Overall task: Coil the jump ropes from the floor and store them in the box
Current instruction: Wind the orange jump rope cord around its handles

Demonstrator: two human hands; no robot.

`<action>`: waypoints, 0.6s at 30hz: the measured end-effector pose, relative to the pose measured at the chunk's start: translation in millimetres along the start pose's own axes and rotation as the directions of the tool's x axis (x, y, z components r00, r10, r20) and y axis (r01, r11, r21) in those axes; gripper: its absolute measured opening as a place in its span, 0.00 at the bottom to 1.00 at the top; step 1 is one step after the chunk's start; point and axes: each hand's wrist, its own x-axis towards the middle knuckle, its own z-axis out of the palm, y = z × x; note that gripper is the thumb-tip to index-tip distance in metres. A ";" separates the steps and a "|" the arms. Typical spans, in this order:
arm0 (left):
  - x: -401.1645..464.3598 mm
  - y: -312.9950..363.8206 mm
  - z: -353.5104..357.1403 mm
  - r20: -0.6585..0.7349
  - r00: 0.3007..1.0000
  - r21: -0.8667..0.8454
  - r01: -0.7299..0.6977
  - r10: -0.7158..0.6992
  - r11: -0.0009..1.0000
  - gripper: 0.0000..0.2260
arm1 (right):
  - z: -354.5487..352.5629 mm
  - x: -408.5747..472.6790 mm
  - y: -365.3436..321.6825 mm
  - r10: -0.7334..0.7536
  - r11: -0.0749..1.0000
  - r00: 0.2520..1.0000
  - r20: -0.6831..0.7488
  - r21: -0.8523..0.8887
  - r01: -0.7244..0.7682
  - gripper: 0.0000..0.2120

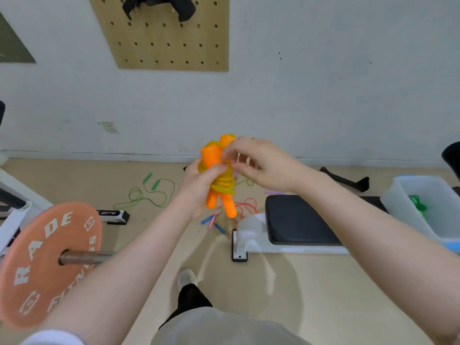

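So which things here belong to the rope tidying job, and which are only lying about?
Job:
orange-handled jump rope, held in left hand, right hand winding
green jump rope on floor
red jump rope on floor
storage box

Lying about:
weight plate
bench
pegboard

A single wide-angle camera worn on the person's head looks forward and steeply down, close above the two forearms, taking in the floor [154,245], the white wall [323,95] with its pegboard [169,46] ahead, and a weight plate [47,262] at lower left.
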 end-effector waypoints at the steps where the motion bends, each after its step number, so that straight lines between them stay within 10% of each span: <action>1: -0.2 0.1 0.7 -0.026 1.000 0.005 -0.005 0.005 1.000 0.06 | 7.3 -2.4 3.6 0.002 0.999 1.000 0.015 0.033 -0.003 0.15; 12: 4.6 -4.6 1.4 -0.215 0.975 -0.024 0.059 -0.063 0.998 0.05 | 34.9 -6.8 0.1 -0.017 0.991 0.998 0.053 0.134 0.010 0.10; 18: -3.7 -9.4 -1.8 -0.075 0.996 -0.040 0.043 -0.046 0.998 0.11 | 21.0 5.6 9.9 0.048 0.991 0.998 -0.048 0.127 -0.041 0.07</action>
